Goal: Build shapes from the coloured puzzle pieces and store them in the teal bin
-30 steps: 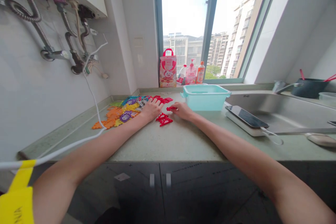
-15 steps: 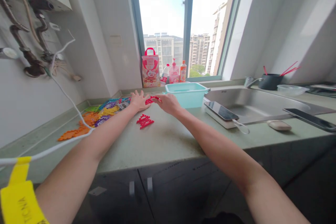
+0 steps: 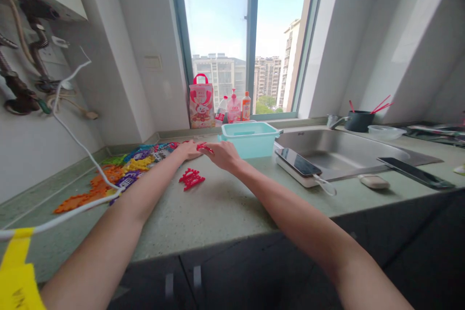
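Both my arms reach far across a green stone countertop (image 3: 218, 208). My left hand (image 3: 187, 150) lies on the edge of a spread of colourful plastic puzzle pieces (image 3: 123, 169), fingers flat and apart. My right hand (image 3: 222, 153) is beside it, fingers pinched on a red plastic piece (image 3: 204, 147) at the pile's right end. Closer to me, a small heap of red pieces (image 3: 191, 178) lies loose on the counter, apart from both hands. A turquoise plastic tub (image 3: 249, 138) stands just right of my right hand.
A phone on a white block (image 3: 298, 164) sits at the steel sink's (image 3: 341, 152) left rim. Bottles and a pink bag (image 3: 202, 101) line the window sill. A white cable (image 3: 72, 203) crosses the counter at left. A dark phone (image 3: 414, 172) and a beige object (image 3: 374, 181) lie to the right.
The view has swung left to right and both hands have slid further back toward the red end of the pile; my right hand now pinches a red piece there.
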`<state>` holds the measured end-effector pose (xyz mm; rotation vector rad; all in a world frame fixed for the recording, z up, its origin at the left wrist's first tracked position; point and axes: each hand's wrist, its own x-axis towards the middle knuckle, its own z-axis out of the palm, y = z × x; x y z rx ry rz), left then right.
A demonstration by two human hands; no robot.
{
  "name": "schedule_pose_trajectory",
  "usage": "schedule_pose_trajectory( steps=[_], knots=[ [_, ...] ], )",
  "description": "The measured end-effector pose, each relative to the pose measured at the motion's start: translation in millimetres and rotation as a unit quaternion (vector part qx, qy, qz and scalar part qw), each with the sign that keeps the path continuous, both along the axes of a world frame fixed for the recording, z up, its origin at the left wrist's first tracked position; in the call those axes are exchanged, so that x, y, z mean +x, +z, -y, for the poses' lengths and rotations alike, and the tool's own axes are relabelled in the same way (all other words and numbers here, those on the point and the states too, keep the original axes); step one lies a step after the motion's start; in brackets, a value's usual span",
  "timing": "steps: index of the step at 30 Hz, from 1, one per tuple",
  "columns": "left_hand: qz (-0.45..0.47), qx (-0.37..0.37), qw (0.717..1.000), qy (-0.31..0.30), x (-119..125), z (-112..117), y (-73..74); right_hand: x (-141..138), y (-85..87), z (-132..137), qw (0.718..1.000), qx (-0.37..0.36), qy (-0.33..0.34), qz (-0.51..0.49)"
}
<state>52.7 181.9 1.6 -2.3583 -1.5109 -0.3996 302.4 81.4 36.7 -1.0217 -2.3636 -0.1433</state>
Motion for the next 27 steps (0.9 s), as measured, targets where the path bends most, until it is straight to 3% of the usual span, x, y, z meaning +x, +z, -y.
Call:
schedule_pose_trajectory(
  steps=[3, 7, 16, 21, 27],
  knots=[
    [-0.027, -0.074, 0.993, 0.088, 4, 2, 1.0, 3, -0.8, -1, 1.0, 0.002, -0.009, 0.01],
    [-0.058, -0.122, 0.984, 0.112, 12, 13, 2.3, 6, -0.2, -1, 0.999, -0.011, -0.018, 0.034],
    [-0.078, -0.121, 0.989, 0.023, 36, 65, 2.8, 10, -0.2, -5, 0.997, -0.027, -0.042, 0.061],
    [-0.073, -0.116, 0.989, -0.056, 21, 96, 3.4, 12, -5.2, -11, 0.997, -0.029, -0.047, 0.055],
    [-0.072, -0.115, 0.987, -0.084, -10, 126, 6.1, 14, -9.4, -15, 0.998, -0.055, -0.023, 0.038]
  ],
)
